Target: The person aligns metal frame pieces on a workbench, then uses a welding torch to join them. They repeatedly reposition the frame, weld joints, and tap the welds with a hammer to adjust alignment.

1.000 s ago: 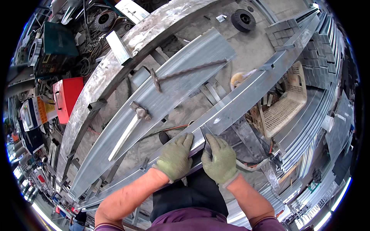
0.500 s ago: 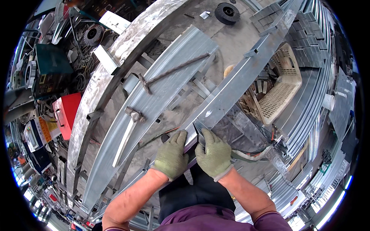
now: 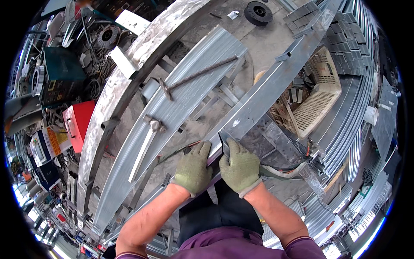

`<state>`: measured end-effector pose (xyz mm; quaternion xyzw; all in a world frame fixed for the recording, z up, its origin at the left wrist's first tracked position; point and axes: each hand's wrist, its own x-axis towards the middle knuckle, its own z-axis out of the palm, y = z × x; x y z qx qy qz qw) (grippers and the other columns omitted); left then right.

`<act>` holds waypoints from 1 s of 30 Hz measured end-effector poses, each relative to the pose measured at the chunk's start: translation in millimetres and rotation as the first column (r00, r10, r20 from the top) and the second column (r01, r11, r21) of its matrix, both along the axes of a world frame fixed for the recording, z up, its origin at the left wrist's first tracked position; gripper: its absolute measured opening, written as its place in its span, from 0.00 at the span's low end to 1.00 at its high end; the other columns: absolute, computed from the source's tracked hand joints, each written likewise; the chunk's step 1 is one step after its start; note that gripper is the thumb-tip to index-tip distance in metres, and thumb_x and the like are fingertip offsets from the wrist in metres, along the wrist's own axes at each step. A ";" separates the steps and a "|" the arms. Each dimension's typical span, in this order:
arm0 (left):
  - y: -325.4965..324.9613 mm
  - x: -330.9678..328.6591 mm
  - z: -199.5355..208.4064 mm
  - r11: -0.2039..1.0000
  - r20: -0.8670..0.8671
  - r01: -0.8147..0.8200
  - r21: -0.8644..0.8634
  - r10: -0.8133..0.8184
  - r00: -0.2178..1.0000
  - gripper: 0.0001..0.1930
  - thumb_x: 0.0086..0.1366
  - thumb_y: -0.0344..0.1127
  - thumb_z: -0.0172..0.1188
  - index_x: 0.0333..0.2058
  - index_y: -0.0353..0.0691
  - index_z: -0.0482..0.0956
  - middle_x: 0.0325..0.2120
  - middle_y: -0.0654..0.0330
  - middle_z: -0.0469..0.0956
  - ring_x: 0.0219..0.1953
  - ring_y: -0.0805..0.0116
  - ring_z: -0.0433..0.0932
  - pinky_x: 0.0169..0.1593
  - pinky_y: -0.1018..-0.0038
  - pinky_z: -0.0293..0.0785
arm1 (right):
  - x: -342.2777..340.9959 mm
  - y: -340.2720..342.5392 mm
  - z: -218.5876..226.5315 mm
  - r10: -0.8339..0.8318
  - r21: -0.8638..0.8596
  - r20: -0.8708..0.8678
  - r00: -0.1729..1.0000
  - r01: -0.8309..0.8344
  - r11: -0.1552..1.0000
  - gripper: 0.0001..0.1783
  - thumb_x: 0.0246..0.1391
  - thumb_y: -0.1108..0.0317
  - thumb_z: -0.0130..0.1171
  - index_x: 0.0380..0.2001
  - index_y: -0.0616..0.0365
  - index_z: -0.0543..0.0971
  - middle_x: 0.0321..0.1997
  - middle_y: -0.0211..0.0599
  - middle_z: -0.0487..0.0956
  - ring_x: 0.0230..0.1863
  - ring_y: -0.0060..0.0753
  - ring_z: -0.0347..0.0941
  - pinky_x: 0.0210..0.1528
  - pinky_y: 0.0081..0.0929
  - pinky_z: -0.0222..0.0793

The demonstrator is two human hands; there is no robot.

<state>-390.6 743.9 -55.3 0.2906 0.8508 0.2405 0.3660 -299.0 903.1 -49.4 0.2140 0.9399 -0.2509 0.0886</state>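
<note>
A long grey metal beam [image 3: 254,101] runs diagonally from upper right down toward my body. My left hand [image 3: 192,170], in a green work glove, is closed over the beam's near part, its fingers pressed together on the top face. Close beside it, my right hand [image 3: 239,167], gloved alike, pinches a small bent metal bracket [image 3: 226,139] against the beam. The bracket stands upright there, its lower part hidden by the fingers. Similar small brackets [image 3: 282,56] sit farther up the beam.
Left of the beam, a wide metal channel [image 3: 189,69] carries a hammer [image 3: 154,125] and a T-shaped rod [image 3: 200,74]. A plastic crate [image 3: 321,101] holding metal pieces stands to the right, near stacked metal profiles [image 3: 347,125]. A red box [image 3: 79,125] lies far left.
The whole view has shifted slightly. Both hands keep nearly the same places on the beam and bracket, with no visible change of grip.
</note>
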 end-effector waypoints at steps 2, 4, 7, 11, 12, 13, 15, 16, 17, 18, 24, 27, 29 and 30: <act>0.8 -0.1 0.2 1.000 0.009 0.001 -0.012 -0.001 1.000 0.34 0.59 0.34 0.67 0.65 0.34 0.73 0.58 0.40 0.80 0.56 0.36 0.82 0.58 0.48 0.79 | -2.8 0.5 3.1 0.036 0.009 0.077 0.996 -0.037 0.999 0.25 0.60 0.61 0.62 0.58 0.62 0.78 0.49 0.52 0.86 0.42 0.56 0.87 0.43 0.50 0.84; 2.3 -1.3 -0.1 1.000 -0.023 0.002 -0.002 -0.002 1.000 0.33 0.58 0.32 0.65 0.65 0.36 0.73 0.56 0.41 0.81 0.53 0.37 0.83 0.55 0.47 0.79 | -4.5 3.2 2.1 0.081 0.011 0.073 0.994 -0.082 0.997 0.26 0.60 0.61 0.61 0.58 0.62 0.77 0.48 0.52 0.87 0.45 0.56 0.86 0.45 0.52 0.83; 9.4 -5.4 10.8 0.996 0.031 0.018 -0.090 -0.015 0.999 0.32 0.58 0.33 0.66 0.64 0.36 0.74 0.55 0.42 0.81 0.53 0.37 0.83 0.55 0.47 0.79 | -10.7 12.7 8.4 0.096 -0.084 0.165 0.982 -0.083 0.993 0.26 0.60 0.63 0.61 0.59 0.67 0.79 0.51 0.58 0.87 0.49 0.61 0.86 0.52 0.54 0.81; 7.0 -2.1 0.4 1.000 -0.034 0.023 -0.001 -0.023 0.999 0.33 0.61 0.38 0.70 0.64 0.36 0.72 0.55 0.42 0.81 0.55 0.40 0.83 0.55 0.48 0.80 | -12.3 15.6 8.7 0.098 -0.121 0.128 0.987 -0.083 0.989 0.25 0.61 0.63 0.60 0.58 0.65 0.80 0.51 0.57 0.87 0.51 0.61 0.85 0.53 0.54 0.80; 5.7 -0.7 -3.3 0.998 -0.042 -0.007 0.068 0.010 0.999 0.33 0.62 0.39 0.70 0.65 0.37 0.72 0.55 0.42 0.81 0.55 0.40 0.83 0.55 0.48 0.80 | -10.3 14.7 5.9 0.095 -0.098 0.135 0.986 -0.083 0.992 0.24 0.61 0.63 0.60 0.58 0.64 0.80 0.50 0.56 0.87 0.50 0.61 0.84 0.54 0.55 0.79; 4.5 -0.6 -2.6 0.991 -0.052 -0.033 0.133 0.040 0.998 0.33 0.63 0.39 0.70 0.65 0.37 0.72 0.56 0.42 0.81 0.54 0.40 0.83 0.55 0.48 0.80 | -9.6 14.7 4.4 0.108 -0.087 0.126 0.986 -0.097 0.991 0.23 0.61 0.62 0.60 0.56 0.64 0.80 0.49 0.55 0.87 0.49 0.61 0.84 0.53 0.54 0.79; 1.2 2.8 3.2 0.957 -0.145 -0.031 0.289 0.076 0.986 0.33 0.66 0.36 0.68 0.69 0.40 0.72 0.58 0.44 0.80 0.54 0.39 0.83 0.56 0.50 0.80 | -7.7 16.1 4.4 0.132 -0.063 0.108 0.985 -0.126 0.990 0.22 0.62 0.60 0.60 0.54 0.63 0.80 0.48 0.53 0.86 0.48 0.60 0.84 0.51 0.54 0.80; 2.7 2.8 5.0 0.930 -0.195 -0.004 0.368 0.082 0.977 0.32 0.66 0.34 0.68 0.68 0.41 0.74 0.58 0.45 0.81 0.54 0.39 0.83 0.56 0.52 0.81 | -7.4 16.6 2.6 0.119 -0.076 0.130 0.984 -0.110 0.991 0.21 0.61 0.60 0.61 0.53 0.60 0.80 0.50 0.52 0.86 0.50 0.59 0.83 0.54 0.54 0.79; 3.9 2.7 6.3 0.896 -0.243 0.027 0.443 0.091 0.966 0.31 0.65 0.32 0.68 0.68 0.42 0.75 0.58 0.45 0.81 0.54 0.38 0.83 0.56 0.53 0.81 | -6.6 16.9 -0.1 0.112 -0.099 0.099 0.989 -0.102 0.990 0.20 0.61 0.60 0.61 0.52 0.59 0.80 0.50 0.52 0.86 0.51 0.59 0.83 0.55 0.54 0.79; 4.0 2.3 4.5 0.897 -0.294 0.090 0.432 0.046 0.955 0.31 0.65 0.32 0.68 0.67 0.42 0.76 0.58 0.45 0.81 0.53 0.39 0.84 0.56 0.54 0.82 | -5.7 17.4 -3.4 0.104 -0.122 0.068 0.992 -0.095 0.988 0.20 0.61 0.60 0.61 0.52 0.58 0.81 0.50 0.51 0.86 0.52 0.59 0.82 0.56 0.54 0.78; 3.9 12.2 3.3 0.916 -0.490 0.216 0.338 -0.025 0.871 0.29 0.64 0.33 0.71 0.65 0.43 0.79 0.57 0.47 0.82 0.50 0.43 0.86 0.51 0.54 0.84 | -2.4 17.4 -8.0 0.058 -0.165 0.023 0.998 -0.054 0.985 0.18 0.61 0.58 0.62 0.50 0.56 0.82 0.50 0.52 0.86 0.55 0.60 0.82 0.59 0.54 0.76; 0.5 16.5 0.3 0.922 -0.562 0.169 0.348 0.061 0.825 0.27 0.63 0.34 0.73 0.62 0.43 0.81 0.54 0.48 0.83 0.49 0.43 0.86 0.49 0.55 0.84 | -4.5 18.2 -3.3 0.043 -0.176 0.050 0.998 -0.033 0.984 0.20 0.59 0.59 0.64 0.50 0.59 0.83 0.48 0.57 0.86 0.53 0.63 0.81 0.57 0.55 0.76; 3.8 18.6 2.8 0.906 -0.584 0.135 0.401 0.139 0.800 0.25 0.63 0.35 0.73 0.59 0.43 0.83 0.52 0.49 0.84 0.49 0.44 0.86 0.48 0.55 0.85 | -3.8 20.2 1.6 0.047 -0.177 0.062 0.997 -0.036 0.984 0.22 0.60 0.58 0.64 0.52 0.60 0.83 0.47 0.58 0.86 0.53 0.63 0.82 0.58 0.55 0.76; 3.8 19.2 5.9 0.922 -0.559 0.090 0.377 0.148 0.816 0.23 0.63 0.37 0.74 0.56 0.43 0.84 0.48 0.50 0.86 0.47 0.45 0.86 0.47 0.55 0.84 | -3.6 21.4 3.0 0.050 -0.176 0.068 0.996 -0.037 0.984 0.23 0.60 0.57 0.64 0.53 0.61 0.83 0.47 0.59 0.86 0.53 0.63 0.82 0.58 0.55 0.76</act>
